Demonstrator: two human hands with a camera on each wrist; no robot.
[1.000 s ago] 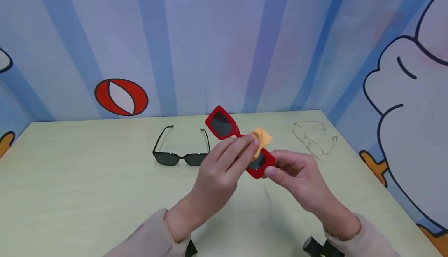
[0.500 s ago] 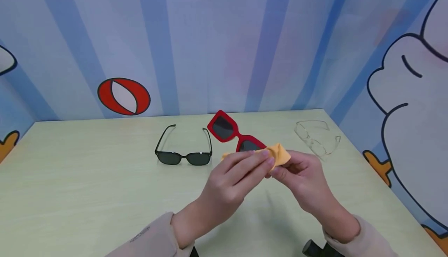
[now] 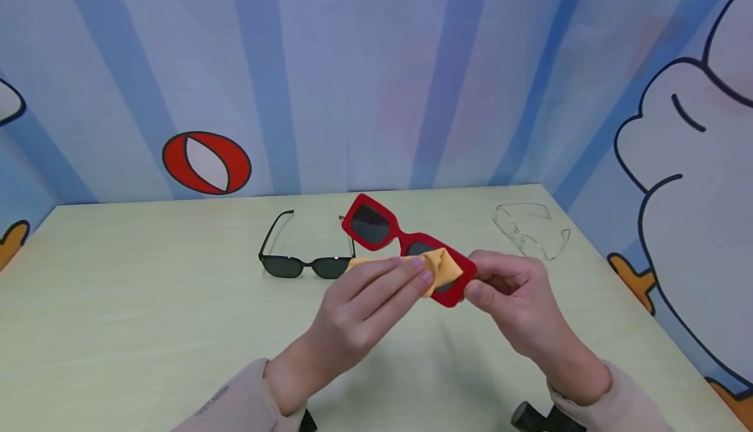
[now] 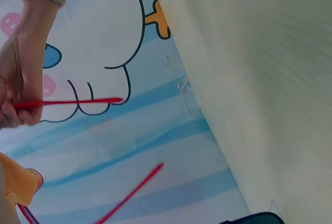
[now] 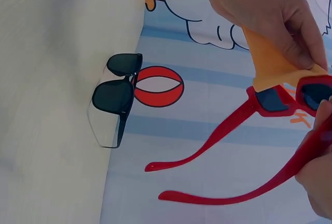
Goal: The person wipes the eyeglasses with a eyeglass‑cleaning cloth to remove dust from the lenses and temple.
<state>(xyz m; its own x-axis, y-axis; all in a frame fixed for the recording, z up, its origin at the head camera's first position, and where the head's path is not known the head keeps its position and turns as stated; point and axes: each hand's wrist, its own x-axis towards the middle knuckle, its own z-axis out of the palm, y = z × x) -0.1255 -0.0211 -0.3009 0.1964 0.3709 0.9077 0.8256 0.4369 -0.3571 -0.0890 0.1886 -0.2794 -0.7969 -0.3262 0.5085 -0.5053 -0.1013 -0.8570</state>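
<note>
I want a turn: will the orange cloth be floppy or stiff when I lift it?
Probably floppy: the orange cloth bunches into folds by the left hand. It's likely light, since it looks thin in the right wrist view. It probably won't roll, with that pointy corner.

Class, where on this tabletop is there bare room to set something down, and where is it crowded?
Bare: the tabletop left of the black sunglasses; also between the right hand, pale thin-framed glasses and right table edge. Crowded: the middle, where the left hand, orange cloth and red sunglasses partly hide the black pair.
</note>
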